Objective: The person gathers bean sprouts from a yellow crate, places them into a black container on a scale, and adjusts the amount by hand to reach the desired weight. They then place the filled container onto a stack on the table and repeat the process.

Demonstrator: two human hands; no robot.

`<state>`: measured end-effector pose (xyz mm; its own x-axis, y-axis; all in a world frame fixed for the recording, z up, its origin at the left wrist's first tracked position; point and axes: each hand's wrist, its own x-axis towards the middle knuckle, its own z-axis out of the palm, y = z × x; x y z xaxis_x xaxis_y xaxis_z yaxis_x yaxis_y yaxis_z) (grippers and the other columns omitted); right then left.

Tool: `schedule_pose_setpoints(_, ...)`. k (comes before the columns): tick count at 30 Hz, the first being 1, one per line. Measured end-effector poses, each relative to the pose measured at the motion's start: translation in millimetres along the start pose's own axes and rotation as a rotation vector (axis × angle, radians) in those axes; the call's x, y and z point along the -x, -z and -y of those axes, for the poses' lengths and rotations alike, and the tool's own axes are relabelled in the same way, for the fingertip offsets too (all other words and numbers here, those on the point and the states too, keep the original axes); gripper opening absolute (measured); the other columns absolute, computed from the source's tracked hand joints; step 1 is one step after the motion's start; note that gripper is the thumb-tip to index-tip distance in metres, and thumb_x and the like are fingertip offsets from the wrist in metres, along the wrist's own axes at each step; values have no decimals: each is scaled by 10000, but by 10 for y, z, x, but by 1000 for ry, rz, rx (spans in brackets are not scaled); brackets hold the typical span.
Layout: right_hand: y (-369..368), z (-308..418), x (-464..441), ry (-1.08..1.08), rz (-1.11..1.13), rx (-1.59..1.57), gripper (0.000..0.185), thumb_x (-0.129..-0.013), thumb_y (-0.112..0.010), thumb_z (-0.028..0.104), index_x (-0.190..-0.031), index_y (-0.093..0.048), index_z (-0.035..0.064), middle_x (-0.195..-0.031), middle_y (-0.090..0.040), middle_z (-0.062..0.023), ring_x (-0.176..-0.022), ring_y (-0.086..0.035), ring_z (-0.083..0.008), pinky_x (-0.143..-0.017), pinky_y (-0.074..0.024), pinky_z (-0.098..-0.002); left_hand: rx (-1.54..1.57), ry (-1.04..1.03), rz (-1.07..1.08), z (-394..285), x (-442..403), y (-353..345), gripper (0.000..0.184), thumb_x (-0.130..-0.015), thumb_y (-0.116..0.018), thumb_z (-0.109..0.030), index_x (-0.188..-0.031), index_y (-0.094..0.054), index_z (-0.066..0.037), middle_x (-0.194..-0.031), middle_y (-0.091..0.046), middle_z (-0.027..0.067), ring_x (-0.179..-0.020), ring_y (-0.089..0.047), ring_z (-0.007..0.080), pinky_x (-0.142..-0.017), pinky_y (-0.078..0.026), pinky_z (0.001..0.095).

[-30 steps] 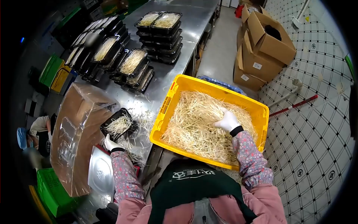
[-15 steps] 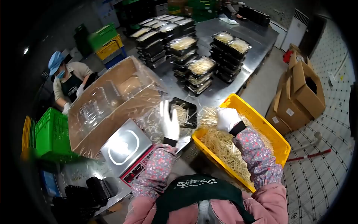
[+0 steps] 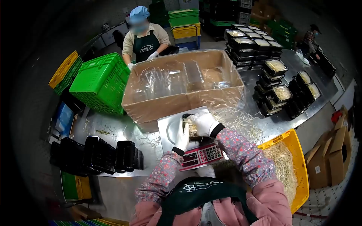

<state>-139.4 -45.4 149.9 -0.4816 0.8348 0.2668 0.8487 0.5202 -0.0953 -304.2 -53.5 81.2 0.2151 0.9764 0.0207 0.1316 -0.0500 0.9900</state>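
Observation:
A black tray (image 3: 195,140) with pale sprouts (image 3: 191,127) in it sits on the metal plate of a scale (image 3: 168,130), mostly hidden by my hands. My white-gloved left hand (image 3: 182,138) is at the tray's left side, fingers extended along it. From the right, my gloved right hand (image 3: 204,124) reaches over the tray with its fingers curled down on the sprouts. The scale's red keypad panel (image 3: 201,156) faces me. At the lower right stands a yellow crate (image 3: 300,165) filled with sprouts.
Behind the scale is a large carton (image 3: 166,98) of clear lids. Green crate (image 3: 98,81) and stacked black trays (image 3: 98,154) stand left; filled packs (image 3: 277,94) stand right. A co-worker (image 3: 145,41) stands behind the carton. Loose sprouts (image 3: 241,122) lie on the table.
The view has swung left. My right hand has left the yellow crate with sprouts and reached the tray, now on the scale. My left hand has moved beside the tray.

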Motion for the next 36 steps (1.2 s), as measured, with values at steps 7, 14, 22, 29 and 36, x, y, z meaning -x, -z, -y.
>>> schedule_pose_setpoints(7,-656,60,-184,-71,53,-180,489,-705,-705,247,-1116,-601,4,-967,-652,-207,-954,-629,-376,-858,-500,-447,-890,-530,112,-138,-137,251,647,-942,-529,-313,-1477,-322,-15,-1505,-358,218,-1360,-380,394,-1129,-311,461)
schedule_pose_setpoints(14,-269,-222,61,-86,-22,-325,786,-569,-826,421,-1180,-594,-15,-1223,-549,-225,-1164,-510,-382,-995,-434,-442,-949,-475,81,-172,-133,172,580,-949,-532,-267,-1474,-378,-77,-1478,-410,207,-1348,-400,392,-1120,-319,455)
schedule_pose_setpoints(22,-17,-621,135,-78,394,57,262,-741,-674,231,-948,-708,74,-897,-703,-168,-858,-687,-343,-694,-549,-443,-1084,-466,21,-200,-93,58,505,-959,-521,-271,-1434,-446,-117,-1439,-469,173,-1338,-417,374,-1089,-349,455)
schedule_pose_setpoints(29,31,-798,229,-117,205,-123,153,-813,-620,189,-886,-723,104,-846,-705,-154,-831,-688,-341,-751,-548,-436,-1104,-474,-40,-157,-87,30,465,-959,-518,-279,-1374,-505,-69,-1414,-495,168,-1303,-452,353,-1064,-366,456)
schedule_pose_setpoints(36,747,-1387,754,-321,23,-408,284,-808,-726,201,-1012,-715,4,-907,-705,-193,-825,-695,-297,-763,-533,-371,-937,-447,11,-264,-67,102,499,-963,-532,-258,-1417,-460,-63,-1447,-454,189,-1342,-412,366,-1112,-322,450)
